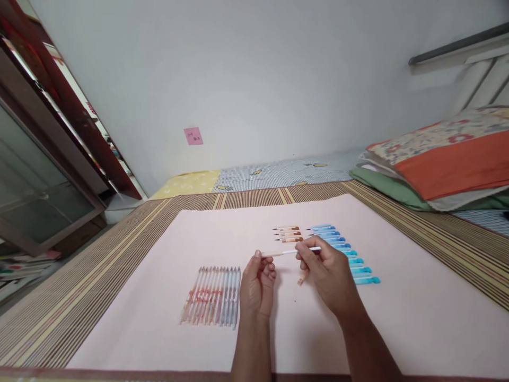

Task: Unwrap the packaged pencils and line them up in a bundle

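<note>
My left hand (258,281) pinches the left end of a slim pale pink pen barrel (272,254), held level above the pink sheet. My right hand (326,270) pinches a thin white stick, probably a pen refill (290,251), in line with the barrel and meeting its right end. Whether the stick goes inside the barrel is too small to tell. Below my right fingers lies a small beige piece (303,278), partly hidden. Left of my left hand, several slim transparent pens (212,297) with reddish and bluish prints lie side by side.
Behind my right hand lie three brown-and-cream pointed pens (288,234) and a slanting column of several blue pens (360,261). The pink sheet (151,318) covers part of a striped mat (63,297). Folded bedding (445,159) is at the right; a pink note (193,136) is on the wall.
</note>
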The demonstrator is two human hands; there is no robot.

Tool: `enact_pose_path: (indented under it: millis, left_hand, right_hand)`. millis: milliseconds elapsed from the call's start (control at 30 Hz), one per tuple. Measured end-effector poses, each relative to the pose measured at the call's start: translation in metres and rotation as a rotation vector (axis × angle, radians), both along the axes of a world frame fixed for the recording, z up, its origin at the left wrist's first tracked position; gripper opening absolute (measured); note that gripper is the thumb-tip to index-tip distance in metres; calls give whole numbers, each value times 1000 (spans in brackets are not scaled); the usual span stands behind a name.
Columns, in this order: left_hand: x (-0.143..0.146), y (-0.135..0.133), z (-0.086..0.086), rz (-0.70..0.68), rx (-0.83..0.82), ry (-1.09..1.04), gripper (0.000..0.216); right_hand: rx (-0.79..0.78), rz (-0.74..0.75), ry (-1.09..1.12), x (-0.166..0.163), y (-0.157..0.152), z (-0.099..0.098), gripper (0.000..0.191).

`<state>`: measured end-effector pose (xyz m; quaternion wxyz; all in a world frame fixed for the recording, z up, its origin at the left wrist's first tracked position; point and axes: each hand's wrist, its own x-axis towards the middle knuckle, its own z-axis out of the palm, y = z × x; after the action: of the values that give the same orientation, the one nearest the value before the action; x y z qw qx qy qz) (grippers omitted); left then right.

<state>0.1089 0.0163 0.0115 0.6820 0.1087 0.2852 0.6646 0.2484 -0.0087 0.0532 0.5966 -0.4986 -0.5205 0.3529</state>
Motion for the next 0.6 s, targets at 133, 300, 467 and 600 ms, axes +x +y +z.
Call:
enact_pose_path:
  millis: [133, 300, 467, 600]
  left_hand:
    - [1, -3, 2, -34, 23, 6, 24]
    - [4, -6, 3, -99, 123, 19, 24]
    - [6, -7, 5, -111, 117, -20, 26]
    - [6, -6, 5, -81, 78, -35, 24]
  right_hand:
    - [25, 5, -94, -6, -1, 4, 38]
    - [48, 16, -181, -14, 0, 5, 44]
    - [47, -27, -125, -9, 4, 0, 49]
    - [3, -76, 49, 0, 7, -6, 50]
